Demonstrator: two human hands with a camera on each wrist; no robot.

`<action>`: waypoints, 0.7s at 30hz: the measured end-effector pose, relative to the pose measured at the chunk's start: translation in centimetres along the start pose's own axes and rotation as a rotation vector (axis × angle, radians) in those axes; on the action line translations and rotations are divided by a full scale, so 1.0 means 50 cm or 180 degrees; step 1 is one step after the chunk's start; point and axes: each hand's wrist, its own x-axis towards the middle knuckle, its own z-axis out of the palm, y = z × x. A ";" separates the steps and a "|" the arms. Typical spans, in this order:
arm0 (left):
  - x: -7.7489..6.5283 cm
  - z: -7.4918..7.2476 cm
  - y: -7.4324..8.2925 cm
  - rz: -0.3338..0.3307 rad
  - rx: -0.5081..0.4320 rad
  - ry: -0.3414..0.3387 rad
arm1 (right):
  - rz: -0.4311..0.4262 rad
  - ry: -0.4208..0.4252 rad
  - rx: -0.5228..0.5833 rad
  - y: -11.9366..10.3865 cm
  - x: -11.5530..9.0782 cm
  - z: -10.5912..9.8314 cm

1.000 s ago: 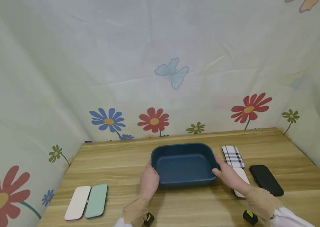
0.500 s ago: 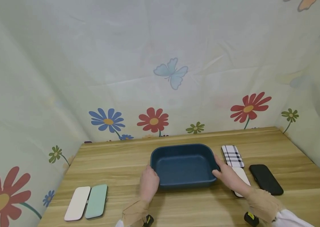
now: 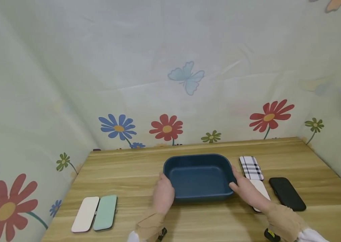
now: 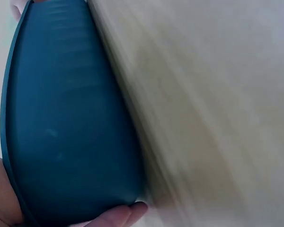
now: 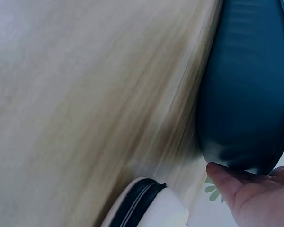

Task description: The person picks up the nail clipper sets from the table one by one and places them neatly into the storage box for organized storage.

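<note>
A dark blue rectangular tray (image 3: 199, 181) with rounded corners and high walls sits at the middle of the table, nothing in it. My left hand (image 3: 163, 194) grips its left end; in the left wrist view a fingertip (image 4: 128, 213) reaches round the bottom corner of the tray (image 4: 71, 109). On the opposite end my right hand (image 3: 247, 192) holds on, thumb at the rim. The right wrist view has fingers (image 5: 225, 182) against the lower corner of the tray (image 5: 246, 90). Whether the tray's base touches the table cannot be told.
Left on the wooden table (image 3: 134, 215) lie a white flat case (image 3: 85, 214) and a mint green case (image 3: 105, 212). Right of the tray are a plaid case (image 3: 251, 167), a white case (image 3: 259, 190) partly behind my right forearm, and a black case (image 3: 287, 194). A flowered curtain (image 3: 146, 67) encloses the table.
The head view has shifted slightly. Both hands keep their hold, and the tray and cases stay where they were on the table.
</note>
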 end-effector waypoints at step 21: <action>0.051 -0.004 -0.020 -0.0070 0.0086 -0.0525 | -0.0032 0.0061 -0.0078 0.007 0.010 0.002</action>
